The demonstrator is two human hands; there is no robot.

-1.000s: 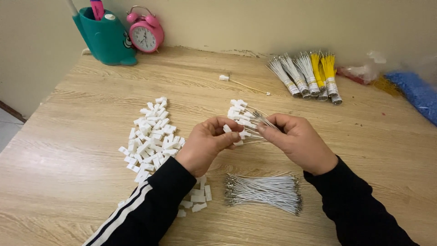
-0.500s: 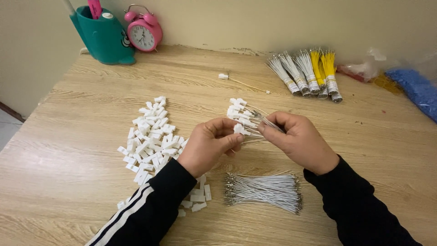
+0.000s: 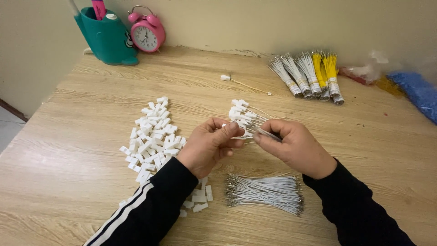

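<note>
At the back left corner of the wooden table a teal holder is standing, and a pink alarm clock is standing just beside it, near the wall. More to the front, in the left half of the table, a heap of small white plastic connectors is lying, and a few more connectors are lying near the front edge, partly under the left sleeve.

The left hand is hovering above the middle of the table, its fingers closed narrow and pinching the white end of one wire. The right hand is just beside it, touching it at the fingertips, and is gripping a bunch of thin wires with white connectors on their ends; these ends are fanning out toward the back, above the table. Both arms are wearing black sleeves.

In front of the hands, near the front edge, a flat bundle of white wires is lying crosswise. Behind the hands, toward the back edge, a single wire with a white connector is lying alone. At the back right, several tied bundles of grey and yellow wires are lying side by side. At the far right edge something blue is lying; I cannot tell what it is.
</note>
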